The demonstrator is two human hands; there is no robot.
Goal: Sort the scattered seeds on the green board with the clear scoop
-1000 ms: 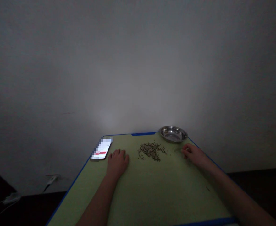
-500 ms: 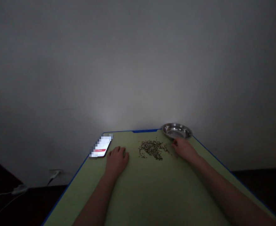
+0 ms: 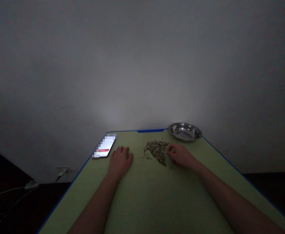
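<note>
A small heap of dark grains (image 3: pixel 155 150) lies on a green table (image 3: pixel 152 201) with a blue edge. My right hand (image 3: pixel 181 156) rests at the heap's right side, its fingertips touching the grains and curled toward a pinch; the dim light hides what, if anything, they hold. My left hand (image 3: pixel 120 160) lies flat on the table, fingers together, left of the heap and just right of a lit phone (image 3: pixel 104 147). A shallow steel bowl (image 3: pixel 185 132) stands at the table's far right corner, beyond my right hand.
A plain grey wall rises right behind the table's far edge. On the dark floor at the left lie a white cable and plug (image 3: pixel 30 186) near a wall socket (image 3: pixel 62 171). The room is dim.
My right hand has moved left from beside the bowl to the right edge of the grain heap. The left hand has stayed flat in place. The view has tilted slightly.
</note>
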